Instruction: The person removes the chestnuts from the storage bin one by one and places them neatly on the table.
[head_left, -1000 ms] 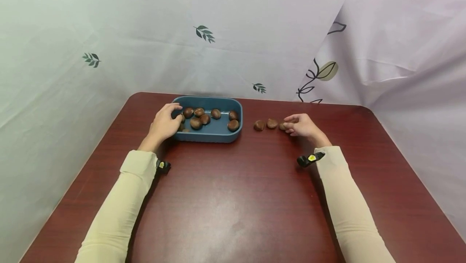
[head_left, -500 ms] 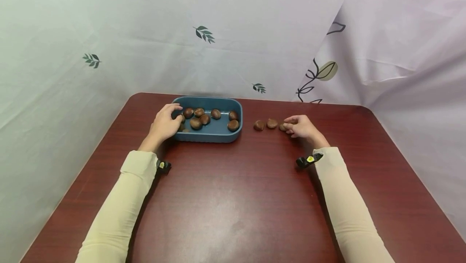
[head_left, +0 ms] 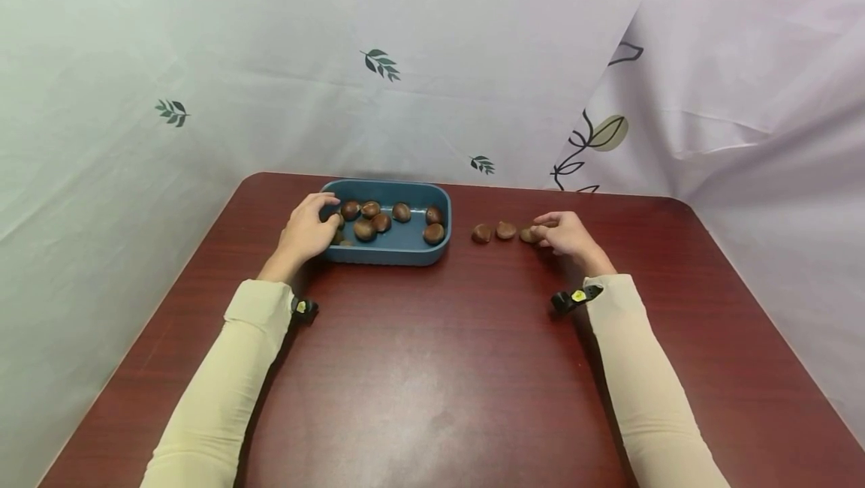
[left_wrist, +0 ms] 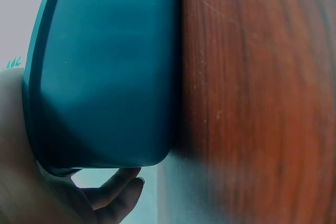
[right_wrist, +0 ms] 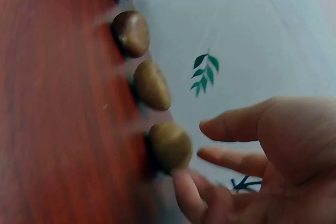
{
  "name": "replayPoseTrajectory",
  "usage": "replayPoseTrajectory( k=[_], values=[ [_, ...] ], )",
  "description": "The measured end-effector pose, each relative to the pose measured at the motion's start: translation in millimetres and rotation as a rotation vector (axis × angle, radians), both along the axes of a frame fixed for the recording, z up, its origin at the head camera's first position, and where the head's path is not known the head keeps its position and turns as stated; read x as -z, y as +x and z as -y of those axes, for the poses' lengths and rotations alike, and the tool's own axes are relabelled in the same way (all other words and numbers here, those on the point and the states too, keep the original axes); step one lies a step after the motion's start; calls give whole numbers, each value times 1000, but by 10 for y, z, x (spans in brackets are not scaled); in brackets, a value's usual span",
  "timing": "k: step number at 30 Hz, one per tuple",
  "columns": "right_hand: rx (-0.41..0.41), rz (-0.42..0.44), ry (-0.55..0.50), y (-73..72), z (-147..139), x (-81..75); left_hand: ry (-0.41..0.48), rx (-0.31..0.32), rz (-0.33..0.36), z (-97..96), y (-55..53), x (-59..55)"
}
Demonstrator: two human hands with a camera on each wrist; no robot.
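Observation:
My left hand grips the left end of a blue rectangular box, with the thumb hooked over the rim. In the left wrist view, fingers curl past the box's end wall. Several brown chestnuts lie inside, some partly hidden by this hand. To the right of the box, three chestnuts form a row on the table: the left one, the middle one and the right one. My right hand is at the right chestnut, fingers spread; in the right wrist view a fingertip meets its lower side while the thumb stands apart.
The dark red table has rounded far corners. A pale cloth printed with leaves hangs close behind its far edge and along both sides. Each wrist carries a black strap with a small camera.
My right hand has shifted slightly right, and more of the right chestnut shows at its fingertips. The left hand, the box and the other chestnuts stay put.

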State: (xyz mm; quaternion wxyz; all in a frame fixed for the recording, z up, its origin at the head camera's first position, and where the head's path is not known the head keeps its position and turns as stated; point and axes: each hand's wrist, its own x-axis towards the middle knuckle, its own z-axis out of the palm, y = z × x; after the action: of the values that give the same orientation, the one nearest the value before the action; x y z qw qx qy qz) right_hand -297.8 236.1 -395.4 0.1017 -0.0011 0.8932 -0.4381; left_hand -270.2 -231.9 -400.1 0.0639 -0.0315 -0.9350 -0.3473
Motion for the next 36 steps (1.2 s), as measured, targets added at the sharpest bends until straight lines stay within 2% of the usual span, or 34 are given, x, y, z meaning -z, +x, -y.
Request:
replayPoseTrajectory(
  k=[5,12,19,26,36],
  values=[
    [45,-23,10,32,86,-158,0,-3,3,-4,2,-3],
    [-49,-44,50,129,406,-428,1,3,4,-12,8,-5],
    [-92,-58,-26,229,798,-589,1,2,8,-10,17,-9],
    [-121,-103,-105,308,1180,-609,1,1,11,-3,18,4],
    [-170,-98,-192,388,1674,-565,-3,14,1,-1,15,10]
  ],
)
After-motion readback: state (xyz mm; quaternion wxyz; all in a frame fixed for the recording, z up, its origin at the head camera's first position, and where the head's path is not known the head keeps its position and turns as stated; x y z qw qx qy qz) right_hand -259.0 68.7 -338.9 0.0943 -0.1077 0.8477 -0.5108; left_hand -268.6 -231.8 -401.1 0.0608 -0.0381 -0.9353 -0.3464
